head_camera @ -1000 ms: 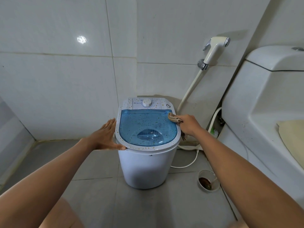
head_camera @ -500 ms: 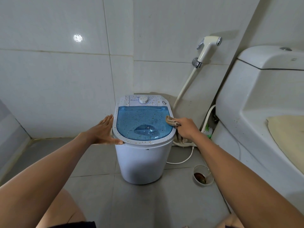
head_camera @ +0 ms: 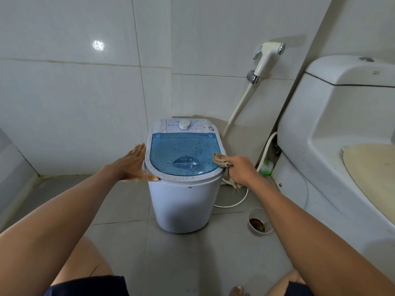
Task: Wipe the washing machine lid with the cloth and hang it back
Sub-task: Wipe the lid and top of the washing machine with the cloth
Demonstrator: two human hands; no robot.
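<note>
A small white washing machine stands on the floor against the tiled wall. Its translucent blue lid is speckled with small flecks of dirt. My right hand grips a beige cloth and presses it on the lid's right edge, near the front; a frayed end of the cloth hangs below the hand. My left hand lies flat and open against the machine's left rim, thumb on the front edge.
A white toilet fills the right side. A bidet sprayer hangs on the wall with its hose running down. A floor drain, a white cord and a green brush lie right of the machine.
My right hand with the cloth has slid along the lid's right edge from the back toward the front. My left hand has stayed on the left rim.
</note>
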